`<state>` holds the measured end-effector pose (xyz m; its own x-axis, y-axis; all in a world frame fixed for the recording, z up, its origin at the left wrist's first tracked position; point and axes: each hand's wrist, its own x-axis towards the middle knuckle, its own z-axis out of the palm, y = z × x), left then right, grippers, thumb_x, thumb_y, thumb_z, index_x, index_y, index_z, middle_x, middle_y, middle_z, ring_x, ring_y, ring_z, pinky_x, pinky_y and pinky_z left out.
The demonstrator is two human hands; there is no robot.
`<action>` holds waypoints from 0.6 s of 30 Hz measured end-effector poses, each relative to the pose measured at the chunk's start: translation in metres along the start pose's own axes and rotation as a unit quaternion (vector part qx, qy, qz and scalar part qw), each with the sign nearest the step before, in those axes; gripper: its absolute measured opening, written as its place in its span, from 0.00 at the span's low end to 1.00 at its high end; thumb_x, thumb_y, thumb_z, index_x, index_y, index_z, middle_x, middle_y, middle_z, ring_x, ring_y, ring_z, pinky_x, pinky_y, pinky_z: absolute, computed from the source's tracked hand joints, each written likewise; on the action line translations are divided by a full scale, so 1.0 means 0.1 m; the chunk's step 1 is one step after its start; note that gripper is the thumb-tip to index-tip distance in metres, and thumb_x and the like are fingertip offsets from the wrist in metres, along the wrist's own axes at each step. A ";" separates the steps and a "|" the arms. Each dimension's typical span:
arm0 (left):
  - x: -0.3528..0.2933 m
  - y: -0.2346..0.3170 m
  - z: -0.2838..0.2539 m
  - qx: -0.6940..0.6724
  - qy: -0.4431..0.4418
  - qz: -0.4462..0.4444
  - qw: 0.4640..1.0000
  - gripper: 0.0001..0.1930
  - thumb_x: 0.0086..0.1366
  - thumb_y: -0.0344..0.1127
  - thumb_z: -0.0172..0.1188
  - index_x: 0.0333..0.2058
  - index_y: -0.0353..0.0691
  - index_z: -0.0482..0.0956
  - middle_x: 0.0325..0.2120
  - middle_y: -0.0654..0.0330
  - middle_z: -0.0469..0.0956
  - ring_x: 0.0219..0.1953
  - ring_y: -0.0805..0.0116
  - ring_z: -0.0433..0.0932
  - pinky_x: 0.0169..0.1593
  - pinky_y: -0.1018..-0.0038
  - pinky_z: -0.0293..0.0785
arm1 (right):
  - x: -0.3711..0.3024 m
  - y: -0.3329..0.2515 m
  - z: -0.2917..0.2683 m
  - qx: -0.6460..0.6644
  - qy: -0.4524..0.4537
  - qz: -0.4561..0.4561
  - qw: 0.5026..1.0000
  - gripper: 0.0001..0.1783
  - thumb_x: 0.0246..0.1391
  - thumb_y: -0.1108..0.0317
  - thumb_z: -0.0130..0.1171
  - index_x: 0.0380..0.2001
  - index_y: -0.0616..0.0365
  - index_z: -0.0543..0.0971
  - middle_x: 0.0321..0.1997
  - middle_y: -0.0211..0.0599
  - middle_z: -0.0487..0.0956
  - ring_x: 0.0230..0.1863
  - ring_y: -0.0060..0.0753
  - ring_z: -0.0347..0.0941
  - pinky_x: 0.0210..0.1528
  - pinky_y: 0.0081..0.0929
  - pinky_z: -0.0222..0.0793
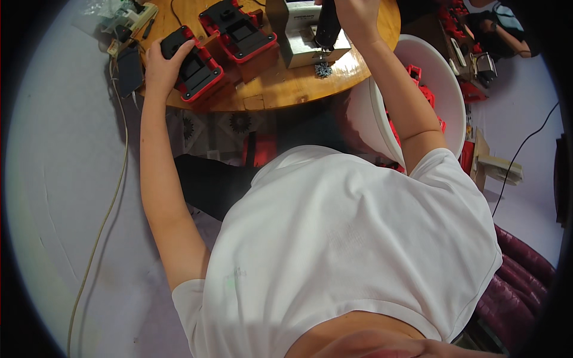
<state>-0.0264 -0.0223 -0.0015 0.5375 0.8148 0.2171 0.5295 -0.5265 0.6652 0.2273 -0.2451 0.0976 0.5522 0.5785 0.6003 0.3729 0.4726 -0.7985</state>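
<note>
My left hand (162, 67) grips the left edge of a red and black plastic case (200, 74) lying on the round wooden table, thumb on top. A second red and black case (242, 36) lies just beyond it to the right. My right hand (359, 21), partly cut off by the top edge, is closed round a black electric screwdriver (327, 27). The tool points down, its tip over the front of a metal screw feeder (295, 45). A small heap of screws (323, 70) lies in front of the feeder.
A white tub (455, 89) holding red plastic parts stands beside the table (268, 98), under my right forearm. A power strip (141, 21) and cables lie at the table's far left. At the upper right, another person (507, 36) is near a bench with more red parts.
</note>
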 end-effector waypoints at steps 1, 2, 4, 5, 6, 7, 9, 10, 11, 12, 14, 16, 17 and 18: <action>0.01 -0.03 0.00 0.001 -0.008 -0.002 1.000 0.44 0.49 0.67 0.67 0.53 0.34 0.71 0.49 0.46 0.71 0.52 0.51 0.73 0.55 0.62 0.68 | 0.07 -0.05 0.12 0.034 -0.005 -0.005 0.999 0.13 0.60 0.63 0.59 0.39 0.57 0.68 0.24 0.28 0.72 0.23 0.18 0.69 0.25 0.20 0.66; 0.03 -0.08 0.01 0.003 -0.015 -0.005 1.000 0.45 0.49 0.67 0.67 0.53 0.34 0.71 0.49 0.45 0.71 0.53 0.50 0.73 0.55 0.62 0.68 | 0.14 -0.10 0.26 0.069 -0.011 -0.009 0.997 0.13 0.60 0.63 0.60 0.38 0.56 0.68 0.25 0.28 0.72 0.23 0.18 0.69 0.25 0.20 0.67; 0.02 -0.12 0.01 0.017 0.011 -0.010 1.000 0.51 0.45 0.67 0.69 0.58 0.33 0.67 0.51 0.45 0.72 0.55 0.50 0.72 0.58 0.62 0.67 | 0.34 -0.06 0.65 0.142 -0.026 -0.088 0.986 0.13 0.60 0.63 0.61 0.39 0.56 0.68 0.26 0.28 0.72 0.23 0.18 0.69 0.25 0.20 0.67; -0.02 -0.11 0.02 -0.026 0.023 -0.022 0.999 0.56 0.43 0.67 0.71 0.61 0.31 0.61 0.53 0.43 0.71 0.57 0.50 0.71 0.58 0.62 0.67 | 0.41 -0.04 0.86 0.181 -0.033 -0.127 0.975 0.14 0.59 0.62 0.61 0.39 0.56 0.68 0.26 0.28 0.72 0.24 0.18 0.69 0.25 0.20 0.67; 0.01 0.00 0.05 -0.076 0.028 -0.016 0.997 0.61 0.41 0.66 0.73 0.64 0.29 0.56 0.55 0.41 0.70 0.58 0.51 0.71 0.59 0.63 0.67 | 0.46 -0.09 0.99 0.183 -0.017 -0.137 0.973 0.14 0.59 0.63 0.62 0.40 0.55 0.68 0.28 0.27 0.73 0.25 0.17 0.69 0.25 0.19 0.66; -0.03 0.07 0.01 -0.101 0.006 -0.048 0.994 0.64 0.40 0.65 0.74 0.65 0.27 0.52 0.56 0.39 0.69 0.58 0.52 0.71 0.59 0.64 0.68 | 0.47 -0.12 1.21 0.199 -0.010 -0.131 0.971 0.14 0.59 0.65 0.61 0.41 0.56 0.68 0.28 0.26 0.73 0.25 0.16 0.68 0.26 0.18 0.66; -0.06 0.07 -0.01 -0.083 0.005 -0.077 0.994 0.67 0.40 0.60 0.77 0.66 0.23 0.45 0.52 0.37 0.72 0.55 0.52 0.74 0.55 0.67 0.72 | 0.51 -0.10 1.59 0.227 -0.037 -0.119 0.966 0.14 0.59 0.68 0.60 0.43 0.56 0.67 0.30 0.25 0.72 0.26 0.15 0.67 0.26 0.17 0.64; 0.03 -0.12 0.05 -0.181 -0.039 -0.066 0.980 0.61 0.41 0.55 0.78 0.63 0.23 0.52 0.46 0.43 0.77 0.48 0.56 0.79 0.51 0.69 0.75 | 0.59 -0.04 1.85 0.274 -0.027 -0.185 0.943 0.16 0.57 0.69 0.61 0.43 0.56 0.66 0.31 0.25 0.71 0.27 0.15 0.65 0.26 0.17 0.63; -0.06 0.00 -0.04 -0.212 -0.044 -0.084 0.973 0.56 0.42 0.53 0.78 0.60 0.24 0.56 0.44 0.46 0.79 0.46 0.59 0.80 0.49 0.70 0.76 | 0.59 0.06 2.04 0.273 -0.044 -0.160 0.948 0.16 0.57 0.70 0.61 0.43 0.57 0.66 0.31 0.26 0.71 0.27 0.15 0.65 0.27 0.17 0.63; -0.13 0.16 -0.09 -0.244 -0.049 -0.100 0.963 0.51 0.42 0.51 0.78 0.57 0.24 0.61 0.42 0.49 0.80 0.43 0.62 0.81 0.48 0.71 0.77 | 0.56 0.15 2.19 0.271 -0.061 -0.136 0.951 0.17 0.56 0.70 0.62 0.43 0.57 0.66 0.32 0.26 0.70 0.28 0.16 0.65 0.27 0.17 0.63; -0.11 0.01 -0.08 -0.263 -0.056 -0.079 0.960 0.46 0.43 0.49 0.79 0.53 0.26 0.64 0.41 0.50 0.80 0.42 0.65 0.81 0.47 0.71 0.77 | 0.56 0.20 2.42 0.262 -0.074 -0.140 0.952 0.16 0.56 0.70 0.62 0.42 0.57 0.66 0.31 0.27 0.70 0.29 0.18 0.66 0.28 0.19 0.65; -0.09 0.03 -0.07 -0.262 -0.062 -0.072 0.960 0.44 0.43 0.49 0.79 0.51 0.27 0.65 0.41 0.51 0.80 0.42 0.66 0.80 0.47 0.72 0.77 | 0.56 0.26 2.48 0.240 -0.068 -0.144 0.958 0.16 0.56 0.69 0.62 0.42 0.57 0.66 0.31 0.27 0.70 0.29 0.19 0.66 0.29 0.20 0.65; -0.10 0.05 -0.07 -0.249 -0.058 -0.079 0.964 0.44 0.43 0.50 0.78 0.51 0.27 0.65 0.41 0.51 0.80 0.42 0.66 0.80 0.47 0.72 0.77 | 0.56 0.29 2.50 0.221 -0.057 -0.151 0.962 0.16 0.57 0.68 0.62 0.41 0.58 0.66 0.31 0.28 0.71 0.29 0.19 0.66 0.29 0.21 0.65; -0.11 0.08 -0.07 -0.237 -0.054 -0.086 0.966 0.45 0.43 0.50 0.78 0.51 0.27 0.65 0.41 0.51 0.79 0.42 0.65 0.80 0.47 0.72 0.77 | 0.55 0.32 2.47 0.194 -0.059 -0.147 0.968 0.15 0.57 0.67 0.62 0.41 0.58 0.66 0.32 0.28 0.71 0.29 0.19 0.67 0.29 0.20 0.65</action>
<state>-0.0327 -0.0336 0.0061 0.5469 0.8370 0.0156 0.2709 -0.1946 0.9427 0.0853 -0.0335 0.1166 0.3679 0.4415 0.8184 0.1797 0.8298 -0.5284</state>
